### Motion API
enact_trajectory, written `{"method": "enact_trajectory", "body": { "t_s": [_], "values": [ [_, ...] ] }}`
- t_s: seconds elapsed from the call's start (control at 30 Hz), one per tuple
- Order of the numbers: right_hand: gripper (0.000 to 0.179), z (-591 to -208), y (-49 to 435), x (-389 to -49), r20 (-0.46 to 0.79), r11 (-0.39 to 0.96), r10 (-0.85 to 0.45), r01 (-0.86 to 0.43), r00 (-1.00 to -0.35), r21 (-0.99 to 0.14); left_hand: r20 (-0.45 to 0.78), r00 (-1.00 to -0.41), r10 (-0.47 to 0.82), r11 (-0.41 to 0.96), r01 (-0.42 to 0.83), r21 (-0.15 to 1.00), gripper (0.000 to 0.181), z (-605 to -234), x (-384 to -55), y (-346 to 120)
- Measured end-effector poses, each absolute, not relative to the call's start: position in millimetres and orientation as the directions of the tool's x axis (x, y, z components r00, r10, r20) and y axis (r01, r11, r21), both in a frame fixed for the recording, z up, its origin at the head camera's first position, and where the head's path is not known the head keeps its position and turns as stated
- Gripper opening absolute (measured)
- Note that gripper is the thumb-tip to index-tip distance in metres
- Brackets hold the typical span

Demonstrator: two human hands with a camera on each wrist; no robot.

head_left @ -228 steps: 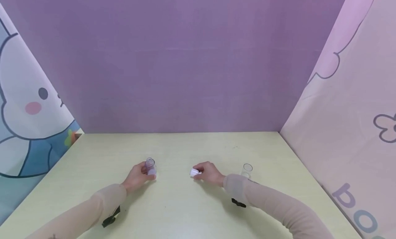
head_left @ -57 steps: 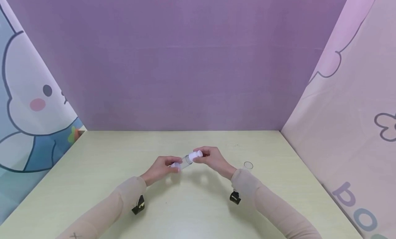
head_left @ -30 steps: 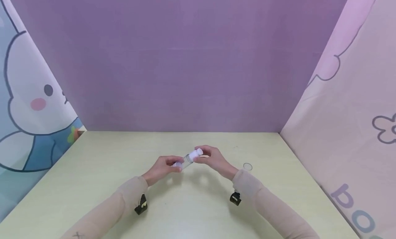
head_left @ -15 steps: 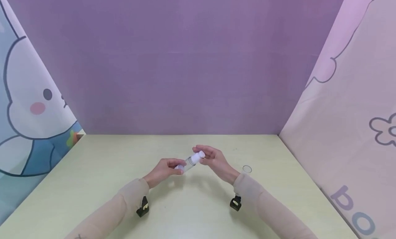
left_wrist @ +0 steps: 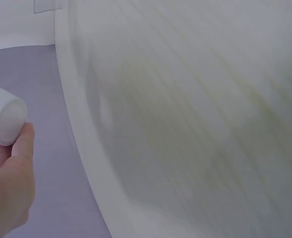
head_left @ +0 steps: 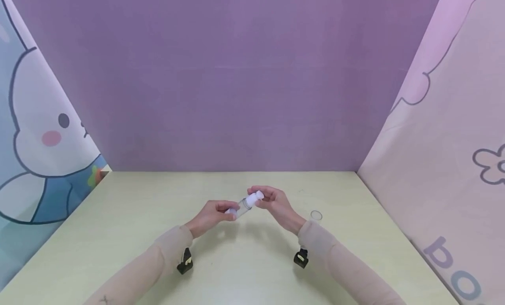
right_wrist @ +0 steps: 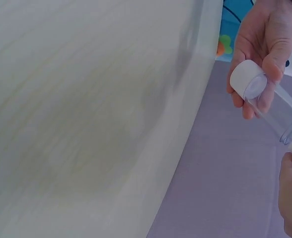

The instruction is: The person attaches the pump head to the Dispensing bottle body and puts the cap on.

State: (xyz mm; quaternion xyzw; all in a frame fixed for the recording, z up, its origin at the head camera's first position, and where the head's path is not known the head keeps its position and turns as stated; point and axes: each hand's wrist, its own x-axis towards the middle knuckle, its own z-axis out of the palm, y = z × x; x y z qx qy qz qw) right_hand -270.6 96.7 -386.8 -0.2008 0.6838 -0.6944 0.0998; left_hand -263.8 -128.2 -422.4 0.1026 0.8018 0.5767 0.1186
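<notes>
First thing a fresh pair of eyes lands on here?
Probably the large purple backdrop, which fills the upper middle of the head view, with a cartoon figure on the left panel. Next, the small clear bottle, tilted above the pale table near its middle: the left hand holds its base end, the right hand is at its white top.

This looks like a booth: the tabletop (head_left: 244, 278) has a purple backdrop (head_left: 236, 86) along its far edge, printed sheets (head_left: 438, 164) along its sides.
</notes>
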Motion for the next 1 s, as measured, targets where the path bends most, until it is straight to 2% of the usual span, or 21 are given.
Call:
{"method": "enact_trajectory", "body": {
  "t_s": [1.0],
  "values": [
    [0.04, -396, 98, -275, 0.092, -0.052, -0.313, -0.079, -0.945, -0.995, -0.095, -0.958, 0.272, 0.305, -0.007, 0.952, 0.034, -420, -266, -124]
  ]
}}
